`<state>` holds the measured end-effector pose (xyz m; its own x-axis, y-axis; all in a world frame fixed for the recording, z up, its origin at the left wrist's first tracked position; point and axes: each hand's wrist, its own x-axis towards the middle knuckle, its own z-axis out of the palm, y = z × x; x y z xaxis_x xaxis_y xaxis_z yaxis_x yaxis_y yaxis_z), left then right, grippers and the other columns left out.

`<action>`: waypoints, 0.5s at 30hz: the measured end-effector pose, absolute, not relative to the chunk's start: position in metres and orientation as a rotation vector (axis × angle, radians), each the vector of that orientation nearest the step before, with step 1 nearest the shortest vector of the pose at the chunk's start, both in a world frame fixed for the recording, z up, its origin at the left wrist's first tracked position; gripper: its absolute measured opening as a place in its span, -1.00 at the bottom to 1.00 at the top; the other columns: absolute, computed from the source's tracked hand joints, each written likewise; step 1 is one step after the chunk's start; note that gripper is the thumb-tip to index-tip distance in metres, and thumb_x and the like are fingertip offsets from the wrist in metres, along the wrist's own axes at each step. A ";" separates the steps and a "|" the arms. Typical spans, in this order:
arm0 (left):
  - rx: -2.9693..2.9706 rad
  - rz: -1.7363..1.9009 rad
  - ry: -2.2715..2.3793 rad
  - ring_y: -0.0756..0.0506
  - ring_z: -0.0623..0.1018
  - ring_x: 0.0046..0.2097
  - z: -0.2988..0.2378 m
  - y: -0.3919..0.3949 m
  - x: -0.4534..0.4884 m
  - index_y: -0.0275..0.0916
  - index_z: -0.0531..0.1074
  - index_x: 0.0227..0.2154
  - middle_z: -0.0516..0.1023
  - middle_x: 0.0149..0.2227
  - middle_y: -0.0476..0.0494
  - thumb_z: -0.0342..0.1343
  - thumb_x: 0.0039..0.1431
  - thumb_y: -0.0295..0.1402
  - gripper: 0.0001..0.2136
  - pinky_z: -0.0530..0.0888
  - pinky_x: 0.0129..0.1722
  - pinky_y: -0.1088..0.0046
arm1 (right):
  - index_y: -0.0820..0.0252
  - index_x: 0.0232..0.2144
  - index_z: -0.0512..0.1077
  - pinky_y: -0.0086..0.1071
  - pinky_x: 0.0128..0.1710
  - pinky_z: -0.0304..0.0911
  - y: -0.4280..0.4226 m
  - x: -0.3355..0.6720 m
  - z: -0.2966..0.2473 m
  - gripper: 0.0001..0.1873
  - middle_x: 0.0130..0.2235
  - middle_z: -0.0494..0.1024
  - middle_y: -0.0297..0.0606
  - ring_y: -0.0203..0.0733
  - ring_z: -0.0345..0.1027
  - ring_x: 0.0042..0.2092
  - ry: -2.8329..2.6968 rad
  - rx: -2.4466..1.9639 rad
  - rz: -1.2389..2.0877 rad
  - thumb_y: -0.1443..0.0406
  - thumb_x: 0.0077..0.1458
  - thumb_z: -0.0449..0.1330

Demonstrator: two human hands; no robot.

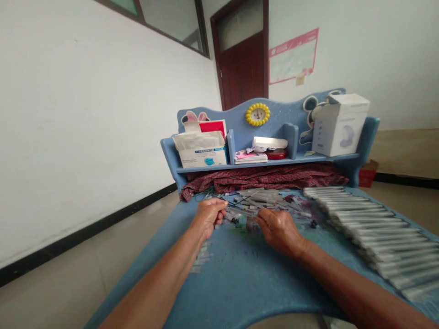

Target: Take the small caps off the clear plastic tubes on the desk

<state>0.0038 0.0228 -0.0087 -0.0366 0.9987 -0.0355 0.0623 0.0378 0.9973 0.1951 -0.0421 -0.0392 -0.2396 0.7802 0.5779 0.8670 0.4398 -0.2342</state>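
While loose pen bits [267, 197] lie heaped on the blue desk [226, 283], the left hand [208, 215], thumb and finger together, is at their left side | right hand [279, 230] curled at their near edge | cannot tell if either grips one | row of pens [380, 233] at right

Blue desk [233, 283], checked red cloth [274, 177] and grey-white pens [267, 196].
Desk patched with green and purple; pens translucent, black in parts; clock [258, 114] pale within a yellow rim; mask box [192, 157] white, printed blue and teal; tin [276, 156] red; carton [325, 130] white, grey-printed; door [242, 68] red-brown.
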 end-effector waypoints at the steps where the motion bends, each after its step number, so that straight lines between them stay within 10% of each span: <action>1: 1.212 1.176 1.304 0.15 0.18 -0.76 -0.010 0.023 0.004 -0.33 0.33 -0.58 0.29 -0.76 0.09 0.19 -0.24 -0.36 -0.83 0.09 -0.78 0.67 | 0.20 -0.50 0.33 -0.45 -0.44 0.01 -0.042 0.195 -0.040 -0.73 -0.47 0.50 -0.22 -0.27 0.35 -0.46 -2.061 -1.382 -0.187 0.29 0.14 -0.10; 15: 1.389 1.054 1.299 0.14 0.18 -0.72 -0.001 0.033 0.011 -0.27 0.29 -0.54 0.31 -0.71 0.11 0.16 -0.21 -0.20 -0.75 0.07 -0.76 0.67 | 0.13 -0.31 0.37 -0.38 -0.36 0.17 -0.037 0.201 -0.013 -0.68 -0.28 0.51 -0.21 -0.19 0.35 -0.30 -2.206 -1.526 -0.235 0.19 0.17 -0.16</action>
<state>0.0107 0.0333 -0.0008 0.0723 0.9974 -0.0065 0.1990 -0.0080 0.9800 0.2010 -0.0367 -0.0134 -0.2908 0.8445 0.4497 0.9204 0.3753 -0.1097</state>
